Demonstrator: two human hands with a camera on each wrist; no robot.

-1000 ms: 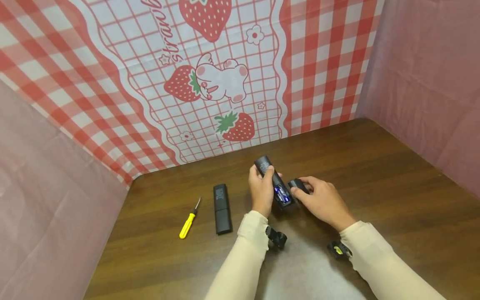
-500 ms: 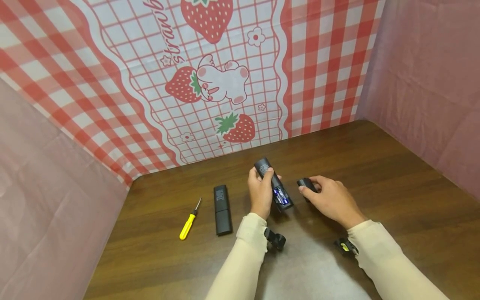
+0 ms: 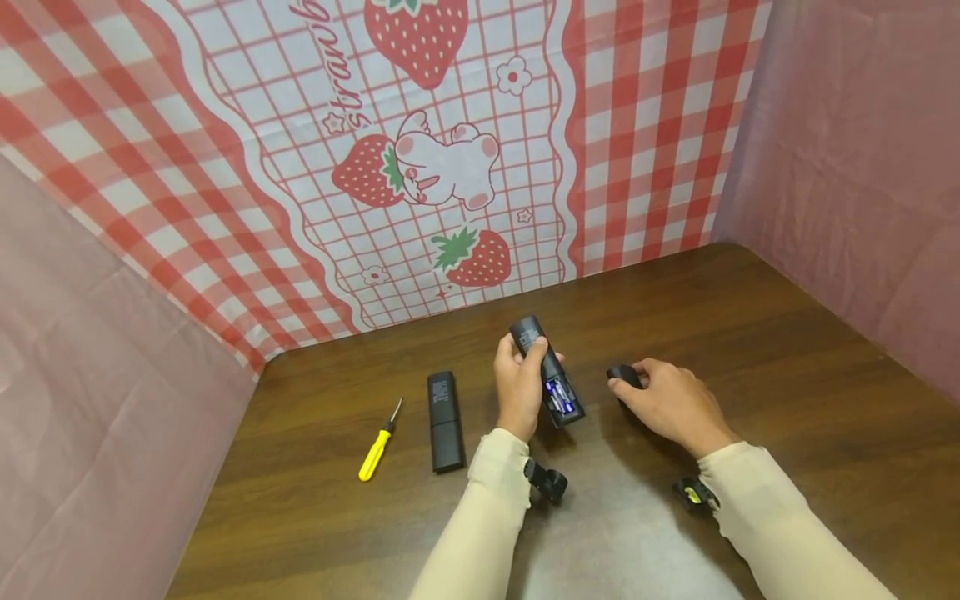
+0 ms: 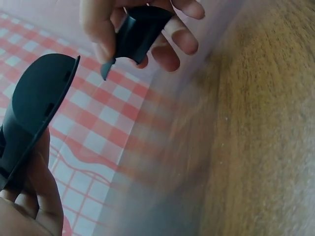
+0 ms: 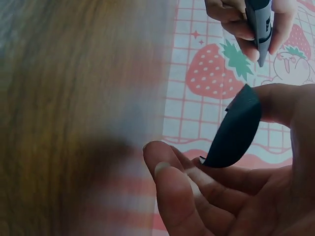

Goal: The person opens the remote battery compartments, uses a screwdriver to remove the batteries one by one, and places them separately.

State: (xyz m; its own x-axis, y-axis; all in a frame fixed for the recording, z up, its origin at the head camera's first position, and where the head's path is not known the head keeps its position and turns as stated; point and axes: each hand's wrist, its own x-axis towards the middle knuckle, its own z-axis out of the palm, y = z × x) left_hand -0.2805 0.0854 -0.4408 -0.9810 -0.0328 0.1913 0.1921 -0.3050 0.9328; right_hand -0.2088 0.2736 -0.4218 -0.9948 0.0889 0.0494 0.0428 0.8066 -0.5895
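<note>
Black and slim, the plastic remote control (image 3: 545, 372) is held above the brown wooden table (image 3: 787, 350) in the left hand (image 3: 517, 387), whose fingers wrap its upper half. Its long axis runs from the far end, up and away from the person, down toward them, and the open battery bay with blue-labelled cells (image 3: 562, 397) faces up at the near end. Just to the right, apart from the remote, the right hand (image 3: 671, 404) pinches the small curved black battery cover (image 3: 624, 377) between thumb and fingers, low over the table. So the cover lies to the right of the open bay, with a clear gap between them. Farther left on the table rest a second black remote (image 3: 445, 420), lying flat, and beside it a yellow-handled screwdriver (image 3: 377, 445). Red checked strawberry cloth (image 3: 420, 167) stands behind.
</note>
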